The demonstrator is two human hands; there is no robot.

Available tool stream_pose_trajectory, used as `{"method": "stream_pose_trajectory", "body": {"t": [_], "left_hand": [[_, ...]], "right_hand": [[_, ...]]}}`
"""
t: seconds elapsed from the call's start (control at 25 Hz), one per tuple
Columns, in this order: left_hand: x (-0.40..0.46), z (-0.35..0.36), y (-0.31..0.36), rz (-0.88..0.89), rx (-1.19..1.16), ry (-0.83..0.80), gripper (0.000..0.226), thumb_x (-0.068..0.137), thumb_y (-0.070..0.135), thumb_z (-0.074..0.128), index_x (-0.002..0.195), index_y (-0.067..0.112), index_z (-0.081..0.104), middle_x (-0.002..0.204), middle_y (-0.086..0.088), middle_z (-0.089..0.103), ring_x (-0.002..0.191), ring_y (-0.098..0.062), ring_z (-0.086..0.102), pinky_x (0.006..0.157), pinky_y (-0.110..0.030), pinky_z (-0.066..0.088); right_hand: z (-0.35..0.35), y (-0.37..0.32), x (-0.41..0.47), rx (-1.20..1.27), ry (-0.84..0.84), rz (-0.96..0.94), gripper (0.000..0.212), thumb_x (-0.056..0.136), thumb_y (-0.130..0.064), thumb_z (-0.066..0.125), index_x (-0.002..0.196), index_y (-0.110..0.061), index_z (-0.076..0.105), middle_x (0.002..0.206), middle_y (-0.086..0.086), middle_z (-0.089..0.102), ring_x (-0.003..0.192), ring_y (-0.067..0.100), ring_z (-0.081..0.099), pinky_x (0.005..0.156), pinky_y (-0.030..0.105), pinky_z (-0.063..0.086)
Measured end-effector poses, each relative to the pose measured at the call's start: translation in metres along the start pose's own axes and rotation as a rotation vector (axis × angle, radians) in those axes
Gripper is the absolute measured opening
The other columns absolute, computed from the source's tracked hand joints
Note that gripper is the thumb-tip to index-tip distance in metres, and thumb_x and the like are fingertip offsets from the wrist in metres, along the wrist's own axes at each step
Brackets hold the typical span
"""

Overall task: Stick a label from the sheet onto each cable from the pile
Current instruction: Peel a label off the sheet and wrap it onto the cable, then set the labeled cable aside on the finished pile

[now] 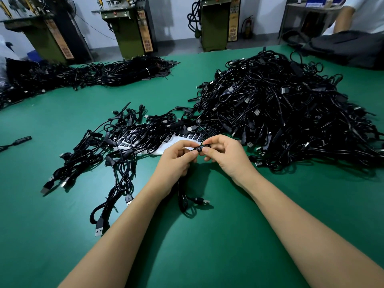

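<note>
While the labelled black module (199,148) of one cable (182,199) sits above the green table (207,246), we pinch it between our left hand (176,157) and right hand (224,152). Its cord hangs below our left hand onto the table. Just behind lies the label sheet (172,141), half under loose cables (124,142), with the big pile (291,113) to the right.

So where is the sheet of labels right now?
In the head view the label sheet lies flat on the green table, just beyond both hands, partly buried under loose black cables, left of the big cable pile.
</note>
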State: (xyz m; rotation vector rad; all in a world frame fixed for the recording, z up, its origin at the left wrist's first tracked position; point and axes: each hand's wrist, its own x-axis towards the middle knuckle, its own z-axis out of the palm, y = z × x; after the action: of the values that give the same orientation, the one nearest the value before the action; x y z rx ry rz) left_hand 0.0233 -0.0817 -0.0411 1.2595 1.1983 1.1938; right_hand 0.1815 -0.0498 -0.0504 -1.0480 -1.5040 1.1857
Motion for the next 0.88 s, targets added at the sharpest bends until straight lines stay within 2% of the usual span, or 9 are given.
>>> {"method": "stream_pose_trajectory", "body": {"t": [0.24,0.4,0.48,0.56,0.6,0.68,0.76,0.88], "left_hand": [[-0.008,-0.006,0.010,-0.021,-0.045,0.099,0.009,0.092,0.002,0.056,0.091,0.010,0.059,0.064,-0.002,0.060,0.041,-0.007,0.036,0.037,-0.016,0.027],[-0.014,-0.050,0.055,0.090,0.027,0.354,0.005,0.092,0.005,0.057,0.095,0.009,0.059,0.069,0.000,0.065,0.043,-0.007,0.045,0.036,-0.017,0.034],[-0.018,-0.084,0.087,0.206,0.185,0.501,0.005,0.091,0.010,0.060,0.094,0.014,0.060,0.070,0.003,0.067,0.044,-0.003,0.046,0.036,-0.016,0.036],[-0.014,-0.122,0.118,0.308,0.443,0.671,0.007,0.086,0.019,0.060,0.093,0.019,0.061,0.075,0.004,0.068,0.048,-0.002,0.048,0.042,-0.017,0.041],[-0.009,-0.140,0.130,0.320,0.587,0.756,0.010,0.083,0.026,0.057,0.091,0.023,0.061,0.080,0.002,0.069,0.055,-0.006,0.054,0.049,-0.021,0.045],[0.007,-0.172,0.143,0.251,0.893,0.906,0.023,0.082,0.035,0.049,0.096,0.021,0.060,0.094,-0.009,0.069,0.079,-0.027,0.063,0.069,-0.037,0.054],[0.024,-0.194,0.137,0.163,1.125,0.965,0.027,0.089,0.024,0.045,0.105,0.008,0.058,0.103,-0.025,0.064,0.096,-0.043,0.059,0.083,-0.050,0.050],[0.038,-0.195,0.102,0.052,1.328,0.864,0.022,0.091,-0.002,0.041,0.106,-0.010,0.054,0.101,-0.039,0.058,0.096,-0.050,0.052,0.081,-0.051,0.042]], "right_hand": [[-0.002,0.001,0.003,0.051,0.069,0.025,0.012,0.090,-0.003,0.061,0.090,-0.015,0.060,0.072,-0.002,0.073,0.064,0.006,0.064,0.060,0.016,0.048],[-0.003,-0.001,0.002,0.061,0.098,0.044,0.013,0.093,-0.004,0.055,0.089,-0.015,0.060,0.071,-0.001,0.071,0.064,0.006,0.062,0.059,0.018,0.048],[-0.004,-0.001,0.002,0.078,0.121,0.054,0.013,0.093,-0.005,0.054,0.088,-0.015,0.061,0.070,-0.001,0.071,0.064,0.006,0.062,0.059,0.018,0.048],[-0.004,-0.001,0.003,0.081,0.137,0.071,0.013,0.094,-0.007,0.053,0.088,-0.015,0.062,0.071,-0.001,0.071,0.064,0.007,0.062,0.060,0.019,0.048],[-0.004,-0.001,0.003,0.068,0.139,0.073,0.013,0.094,-0.007,0.053,0.088,-0.014,0.062,0.071,0.000,0.072,0.064,0.006,0.062,0.060,0.018,0.049],[-0.003,-0.002,0.002,0.043,0.142,0.074,0.013,0.093,-0.007,0.052,0.088,-0.014,0.062,0.072,0.000,0.072,0.063,0.005,0.062,0.059,0.017,0.049],[-0.002,-0.002,0.001,0.042,0.165,0.079,0.013,0.093,-0.007,0.052,0.088,-0.015,0.061,0.072,0.000,0.072,0.063,0.005,0.061,0.058,0.017,0.049],[-0.002,-0.004,0.000,0.064,0.262,0.087,0.013,0.093,-0.008,0.052,0.087,-0.016,0.060,0.072,0.000,0.071,0.061,0.003,0.059,0.057,0.017,0.048]]}}
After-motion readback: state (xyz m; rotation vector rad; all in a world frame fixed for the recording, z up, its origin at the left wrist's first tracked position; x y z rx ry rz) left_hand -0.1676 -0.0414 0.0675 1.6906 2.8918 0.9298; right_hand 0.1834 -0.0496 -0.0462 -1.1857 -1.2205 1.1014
